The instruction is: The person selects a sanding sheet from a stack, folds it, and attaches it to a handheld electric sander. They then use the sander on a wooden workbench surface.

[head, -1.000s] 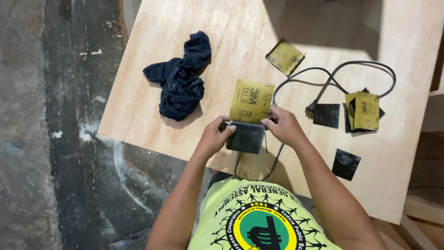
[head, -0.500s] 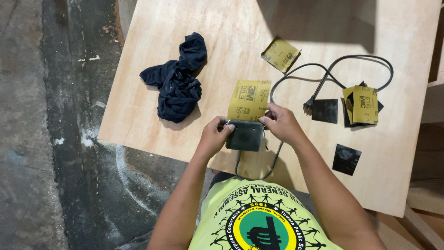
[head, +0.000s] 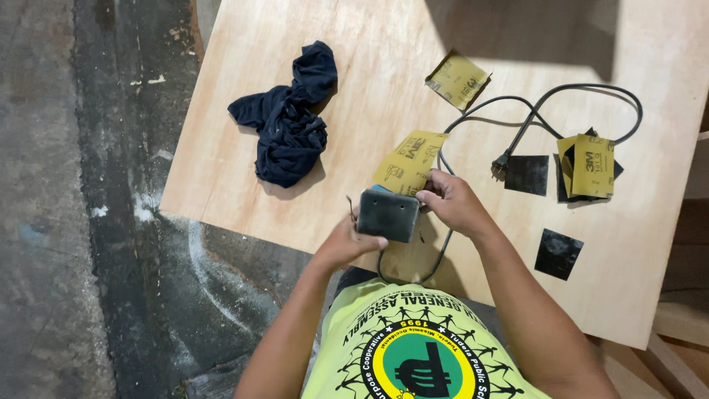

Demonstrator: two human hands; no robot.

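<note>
I hold a small dark electric sander upside down over the near edge of a plywood board. My left hand grips its near left corner from below. My right hand holds its right side, fingers at the far edge where a yellow-backed sandpaper sheet sticks out from the pad. The sander's black cord loops across the board to a plug.
A crumpled dark blue cloth lies on the board's left part. More sandpaper pieces lie around: a yellow one at the back, a yellow and black stack on the right, black squares. Concrete floor is on the left.
The sander's flat pad has turned more toward me and both hands have shifted slightly on it. The sandpaper sheet stays tucked at its far edge.
</note>
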